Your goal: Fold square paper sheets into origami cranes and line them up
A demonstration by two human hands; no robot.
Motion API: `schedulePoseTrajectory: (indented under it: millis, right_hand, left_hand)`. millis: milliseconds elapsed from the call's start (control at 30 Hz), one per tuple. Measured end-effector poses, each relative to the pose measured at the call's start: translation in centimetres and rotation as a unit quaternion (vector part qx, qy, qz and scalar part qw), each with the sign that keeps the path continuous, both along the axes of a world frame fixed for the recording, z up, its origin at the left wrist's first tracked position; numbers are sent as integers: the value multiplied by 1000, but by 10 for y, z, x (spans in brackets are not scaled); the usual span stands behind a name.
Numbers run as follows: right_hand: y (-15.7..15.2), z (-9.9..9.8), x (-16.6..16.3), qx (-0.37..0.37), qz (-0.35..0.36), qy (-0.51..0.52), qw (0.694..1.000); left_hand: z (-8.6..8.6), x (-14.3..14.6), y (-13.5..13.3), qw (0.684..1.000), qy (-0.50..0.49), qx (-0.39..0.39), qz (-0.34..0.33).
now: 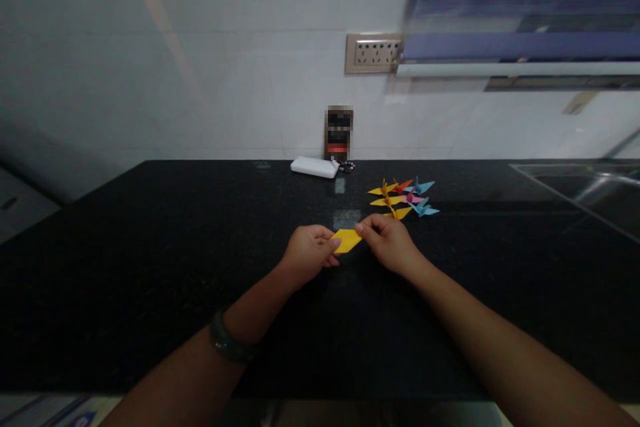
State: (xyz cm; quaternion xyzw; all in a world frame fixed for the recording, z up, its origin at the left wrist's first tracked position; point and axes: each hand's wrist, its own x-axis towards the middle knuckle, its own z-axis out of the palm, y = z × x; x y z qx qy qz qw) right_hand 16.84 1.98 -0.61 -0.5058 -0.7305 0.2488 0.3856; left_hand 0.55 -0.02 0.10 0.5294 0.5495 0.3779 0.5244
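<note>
Between my two hands is a small folded piece of yellow origami paper [348, 241], angular in outline. My left hand [313, 252] pinches its left end, thumb on top. At its right end, the thumb and fingers of my right hand [389, 241] grip the paper from above. Just beyond my right hand stand several folded paper cranes: yellow [384, 201], orange-red [401, 186], pink [411, 197] and blue [425, 208]. The nearest yellow crane [399, 213] is partly hidden behind that hand.
A white power bank [315, 167] with a beaded strap [347, 166] lies by the wall. Behind it leans a pixelated dark object [339, 133]. The black countertop [150, 267] runs to a sink [590, 187] on the right. A socket [373, 53] is on the wall.
</note>
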Motion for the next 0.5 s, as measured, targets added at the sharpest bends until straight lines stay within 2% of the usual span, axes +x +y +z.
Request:
schedulePoseTrajectory:
  millis: [133, 233, 333, 400, 500]
  right_hand:
    - [2, 1, 3, -15, -40, 34, 999]
    - [-1, 0, -2, -100, -46, 140, 984]
    - [-7, 0, -11, -189, 19, 220, 957]
    - [-12, 0, -17, -203, 77, 226, 950]
    - [-15, 1, -21, -206, 99, 234, 945]
  left_hand:
    - [1, 1, 0, 1000, -15, -6, 21]
    - [1, 2, 0, 999, -36, -9, 38]
    - [1, 4, 0, 998, -53, -13, 31]
    - [1, 5, 0, 998, -56, -18, 12]
    - [2, 6, -2, 998, -60, -23, -20]
